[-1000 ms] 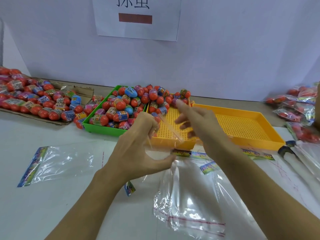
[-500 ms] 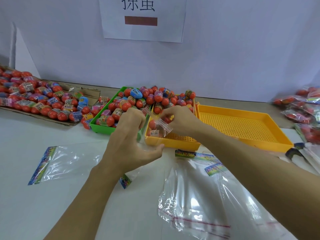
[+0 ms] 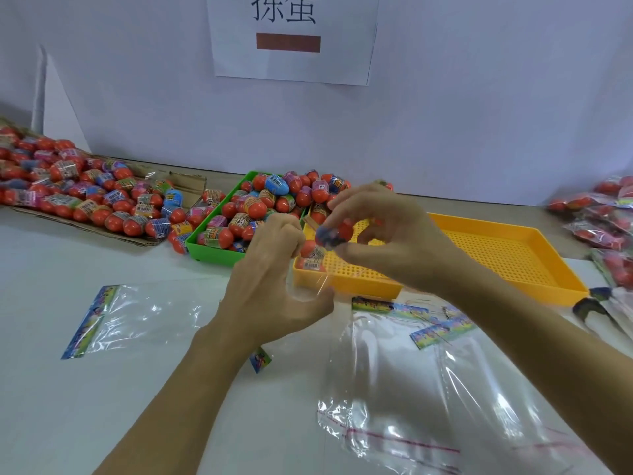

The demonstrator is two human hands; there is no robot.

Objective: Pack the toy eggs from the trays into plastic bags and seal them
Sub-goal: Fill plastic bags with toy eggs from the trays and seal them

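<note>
My left hand [image 3: 274,279] pinches the mouth of a small clear plastic bag [image 3: 313,269] over the near left corner of the yellow tray [image 3: 507,265]. Two red toy eggs [image 3: 310,255] sit inside that bag. My right hand [image 3: 387,234] holds another red and blue toy egg [image 3: 334,233] in its fingertips just above the bag's opening. A green tray [image 3: 212,252] heaped with red eggs stands to the left of the yellow one.
A cardboard sheet [image 3: 102,228] with many loose eggs lies at far left. Empty bags lie on the white table: one bag [image 3: 137,317] at left, a stack of bags [image 3: 428,389] at front right. Filled bags [image 3: 603,221] pile at the right edge.
My right hand picked an egg from the tray pile and brought it up over the bag's mouth. My left hand kept hold of the bag, which now hangs lower with two eggs inside.
</note>
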